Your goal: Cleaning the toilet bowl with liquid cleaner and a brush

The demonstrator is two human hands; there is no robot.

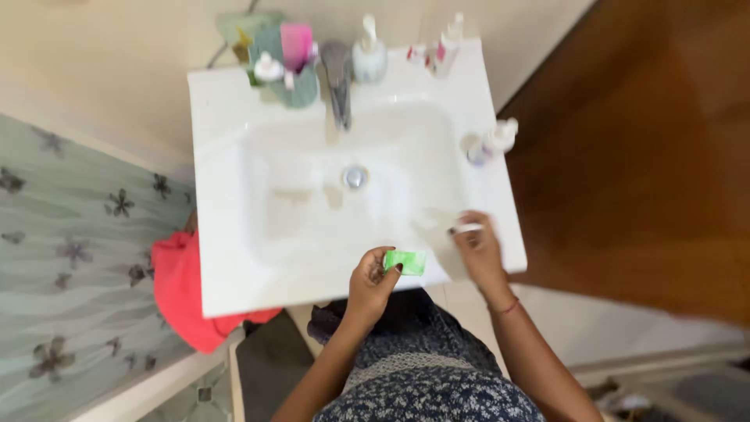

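I stand at a white washbasin (234, 266) and look straight down at it. My left hand (373, 280) holds a small green and white piece, perhaps a sponge or a packet (406, 262), over the basin's front rim. My right hand (478, 248) rests at the front right corner of the basin with a small white object (467, 228) at its fingertips; the blur hides what it is. The two hands are close together, about a hand's width apart.
A chrome tap (338, 82) and drain (355, 177) sit mid-basin. A green holder with brushes (287, 62), a white pump bottle (369, 55) and small bottles (437, 51) line the back ledge; another bottle (494, 141) stands right. Red cloth (183, 293) hangs left. Brown door (648, 156) at right.
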